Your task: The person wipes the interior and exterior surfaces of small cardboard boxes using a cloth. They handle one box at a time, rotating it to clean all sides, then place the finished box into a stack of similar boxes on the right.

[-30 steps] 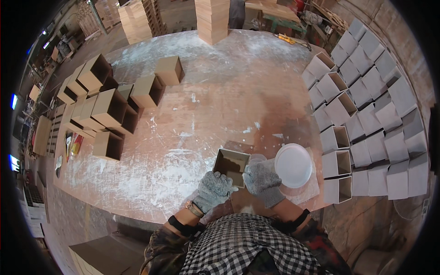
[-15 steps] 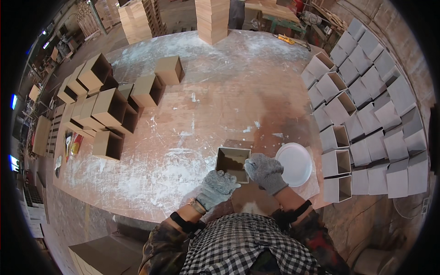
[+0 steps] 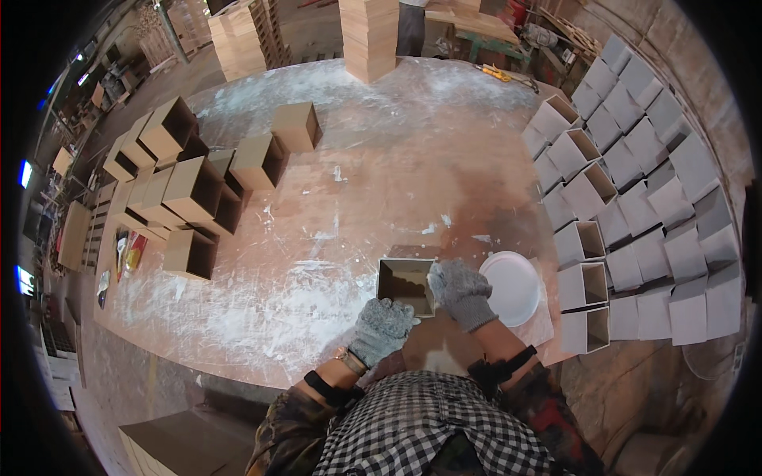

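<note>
An open-topped box [image 3: 406, 264] with pale rim edges and a brown inside sits on the table in front of me. My left hand [image 3: 382, 329], in a grey knit glove, curls its fingers over the box's near left edge. My right hand [image 3: 462, 293], gloved alike, is closed against the right wall near its far corner. Whatever its fingers may pinch is hidden by the glove. Right beside this hand stands a round white lid or shallow dish [image 3: 512, 289] on a sheet of board.
Brown open boxes [image 3: 190, 190] stand stacked at the left of the scuffed wooden table [image 3: 341, 214]. Rows of pale grey boxes [image 3: 635, 182] are piled along the right. Wooden block stacks [image 3: 370, 40] rise at the far edge, near a yellow tool [image 3: 496, 72].
My right hand has slid a little away from me along the box's right wall. My left hand keeps its hold on the near left edge, shifting only slightly.
</note>
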The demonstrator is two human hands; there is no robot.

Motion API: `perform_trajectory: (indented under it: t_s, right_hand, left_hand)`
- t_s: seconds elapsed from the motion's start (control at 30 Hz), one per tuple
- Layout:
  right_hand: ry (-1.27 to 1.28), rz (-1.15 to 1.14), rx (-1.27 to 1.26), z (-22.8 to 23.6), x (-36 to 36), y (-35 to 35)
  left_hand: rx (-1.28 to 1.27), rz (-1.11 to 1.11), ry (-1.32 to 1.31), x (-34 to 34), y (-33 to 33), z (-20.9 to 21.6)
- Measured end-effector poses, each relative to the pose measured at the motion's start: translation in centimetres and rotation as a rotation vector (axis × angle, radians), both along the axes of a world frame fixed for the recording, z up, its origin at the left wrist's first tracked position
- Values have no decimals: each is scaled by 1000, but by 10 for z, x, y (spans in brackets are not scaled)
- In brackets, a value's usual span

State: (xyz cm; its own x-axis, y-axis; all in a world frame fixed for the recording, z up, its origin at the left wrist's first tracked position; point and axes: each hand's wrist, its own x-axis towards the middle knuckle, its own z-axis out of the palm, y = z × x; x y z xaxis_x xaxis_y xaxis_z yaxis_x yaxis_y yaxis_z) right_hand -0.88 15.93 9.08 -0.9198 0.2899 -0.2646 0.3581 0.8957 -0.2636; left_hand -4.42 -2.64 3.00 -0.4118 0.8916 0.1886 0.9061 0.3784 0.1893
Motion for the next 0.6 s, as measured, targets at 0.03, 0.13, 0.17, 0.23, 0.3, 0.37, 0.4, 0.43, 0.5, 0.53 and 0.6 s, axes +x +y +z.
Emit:
perform_trajectory:
  t_s: [0.03, 0.13, 0.17, 0.23, 0.3, 0.37, 0.4, 0.43, 0.5, 0.53, 0.6]
  right_hand:
    - [226, -16, 0, -16, 17, -1]
    - [-86, -106, -127, 27, 30, -25]
    - [-87, -104, -129, 20, 38, -27]
    - [78, 8, -182, -2, 58, -29]
    - [-8, 51, -165, -12, 62, -28]
    - [-95, 95, -150, -29, 69, -26]
    - [44, 115, -141, -40, 78, -23]
    - [183, 135, -130, -48, 87, -20]
    - [207, 128, -113, -43, 90, -15]
    - [237, 122, -87, -39, 89, -12]
    - [128, 105, -51, -23, 79, -4]
  left_hand:
    - [-3, 1, 3, 1, 3, 4]
    - [-7, 9, 2, 2, 1, 8]
    - [0, 9, 9, 2, 0, 9]
    - [-13, 13, 11, 2, 1, 8]
    - [-28, 10, 13, 3, 2, 9]
    - [-24, 21, 29, 3, 3, 11]
    - [-29, 15, 25, 4, 3, 10]
    - [-5, 24, 44, 3, 4, 9]
    - [5, 37, 54, 4, 0, 9]
    - [16, 47, 34, 4, -4, 10]
    - [32, 52, 12, 3, -12, 17]
